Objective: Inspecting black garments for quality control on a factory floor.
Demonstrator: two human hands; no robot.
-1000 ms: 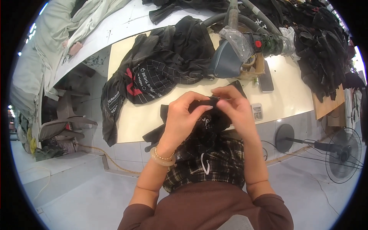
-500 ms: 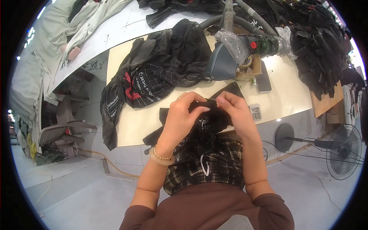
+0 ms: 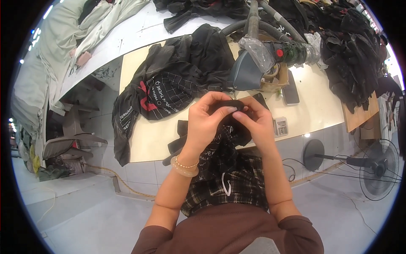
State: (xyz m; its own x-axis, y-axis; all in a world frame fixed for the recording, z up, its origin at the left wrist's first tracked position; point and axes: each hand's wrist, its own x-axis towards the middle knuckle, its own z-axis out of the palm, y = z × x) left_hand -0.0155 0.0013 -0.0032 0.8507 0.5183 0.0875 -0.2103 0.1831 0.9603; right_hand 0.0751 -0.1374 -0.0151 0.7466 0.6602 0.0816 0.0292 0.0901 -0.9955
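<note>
Both my hands are closed on a black garment with pale print, which hangs down over the table's front edge toward my lap. My left hand pinches its folded upper edge between thumb and fingers. Close beside it, my right hand pinches the same dark fold, the two thumbs nearly meeting. Just beyond the fingers stands a blue-grey machine head with clear plastic wrapped over it. A second black garment, with white lettering, grid lines and a red figure, lies spread on the table to the left.
A small clear compartment box and a dark phone-like slab lie on the cream tabletop. Black cloth is heaped at right. A black fan stands on the right; pale fabric hangs at left.
My hands have drawn together and turned, with the garment's edge now gathered into a rounded fold between the thumbs. The pinched edge has come slightly nearer me.
</note>
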